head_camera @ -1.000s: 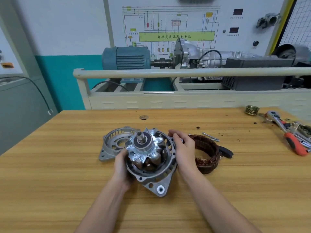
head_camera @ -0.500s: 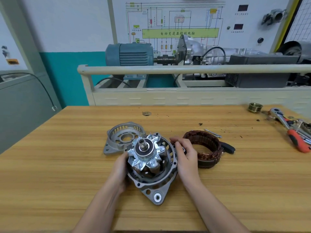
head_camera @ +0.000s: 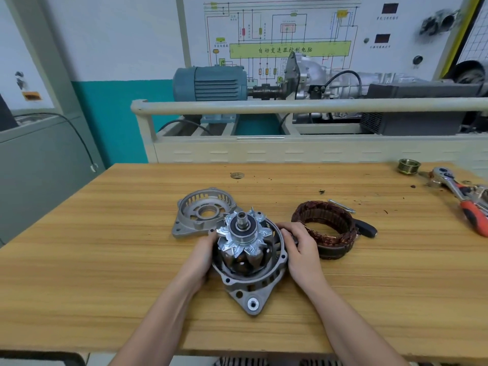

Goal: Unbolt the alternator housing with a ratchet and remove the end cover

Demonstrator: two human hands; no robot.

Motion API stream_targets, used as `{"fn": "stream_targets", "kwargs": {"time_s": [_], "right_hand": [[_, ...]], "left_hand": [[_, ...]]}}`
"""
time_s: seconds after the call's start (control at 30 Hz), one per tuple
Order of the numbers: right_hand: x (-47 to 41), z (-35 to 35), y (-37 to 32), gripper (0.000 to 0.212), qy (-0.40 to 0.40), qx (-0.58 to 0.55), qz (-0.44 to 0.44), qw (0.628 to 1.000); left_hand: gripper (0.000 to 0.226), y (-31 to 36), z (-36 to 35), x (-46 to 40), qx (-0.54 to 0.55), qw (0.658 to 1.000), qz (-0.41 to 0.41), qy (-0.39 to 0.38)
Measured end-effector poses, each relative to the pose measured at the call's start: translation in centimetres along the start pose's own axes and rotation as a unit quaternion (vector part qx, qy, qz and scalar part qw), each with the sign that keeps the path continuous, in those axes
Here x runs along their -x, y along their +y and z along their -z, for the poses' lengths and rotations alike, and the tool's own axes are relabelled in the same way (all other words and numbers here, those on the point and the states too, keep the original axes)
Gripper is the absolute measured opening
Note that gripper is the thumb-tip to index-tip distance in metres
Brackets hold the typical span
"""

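The open alternator housing [head_camera: 260,282] sits on the wooden bench with its finned rotor [head_camera: 244,239] standing upright inside, shaft up. My left hand [head_camera: 202,256] grips the housing's left side. My right hand [head_camera: 299,247] grips its right rim, fingers curled over the edge. The removed end cover [head_camera: 196,215] lies flat just behind and to the left, touching the housing. The copper stator ring [head_camera: 327,228] lies to the right of my right hand. The ratchet [head_camera: 459,192], with an orange grip, lies at the far right of the bench.
A brass pulley [head_camera: 409,166] stands near the ratchet. A long bolt [head_camera: 342,206] and a black part [head_camera: 367,229] lie behind the stator. A training rig with a blue motor [head_camera: 211,83] rises behind the wooden bench [head_camera: 105,260]. A grey cabinet [head_camera: 39,165] stands at the left.
Both hands have drawn the housing with its rotor nearer to me and slightly away from the end cover. The camera has tilted down.
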State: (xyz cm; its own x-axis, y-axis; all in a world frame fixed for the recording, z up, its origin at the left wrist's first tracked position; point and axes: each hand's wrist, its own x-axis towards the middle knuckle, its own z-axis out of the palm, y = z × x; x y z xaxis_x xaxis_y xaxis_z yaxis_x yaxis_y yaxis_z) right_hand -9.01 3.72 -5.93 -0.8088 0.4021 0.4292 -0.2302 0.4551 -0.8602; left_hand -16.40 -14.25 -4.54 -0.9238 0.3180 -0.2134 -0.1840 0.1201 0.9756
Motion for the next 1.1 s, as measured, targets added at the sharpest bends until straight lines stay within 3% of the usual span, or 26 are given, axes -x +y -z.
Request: {"fn": "stream_targets", "kwargs": {"time_s": [0.13, 0.27, 0.37, 0.7, 0.77, 0.9, 1.1], "right_hand": [[-0.1, 0.3, 0.3, 0.022, -0.005, 0.028, 0.013, 1.0], [-0.6, 0.6, 0.4, 0.022, -0.001, 0.052, 0.012, 0.999], [-1.0, 1.1, 0.6, 0.022, -0.009, 0.073, -0.005, 0.997], [-1.4, 2.3, 0.2, 0.027, -0.024, 0.138, -0.03, 0.99], [-1.3, 2.5, 0.0, 0.032, -0.046, 0.148, -0.054, 0.986], [-0.7, 3.6, 0.0, 0.043, -0.051, 0.155, -0.097, 0.982], [-0.3, 5.2, -1.0, 0.04, -0.063, 0.125, -0.119, 0.983]], "left_hand": [[0.038, 0.5, 0.5, -0.9, -0.168, 0.984, -0.056, 0.026], [0.033, 1.2, 0.4, -1.7, -0.377, 0.921, -0.092, 0.043], [0.037, 2.1, -0.2, -1.9, -0.447, 0.889, -0.092, 0.04], [0.04, 3.9, -1.8, -1.0, -0.314, 0.946, -0.082, -0.015], [0.036, 3.9, -1.7, -0.8, -0.315, 0.946, -0.075, -0.019], [0.056, 4.2, -1.2, -1.0, -0.324, 0.944, -0.053, 0.006], [0.055, 4.6, -0.5, 0.5, -0.369, 0.924, -0.097, 0.04]]}}
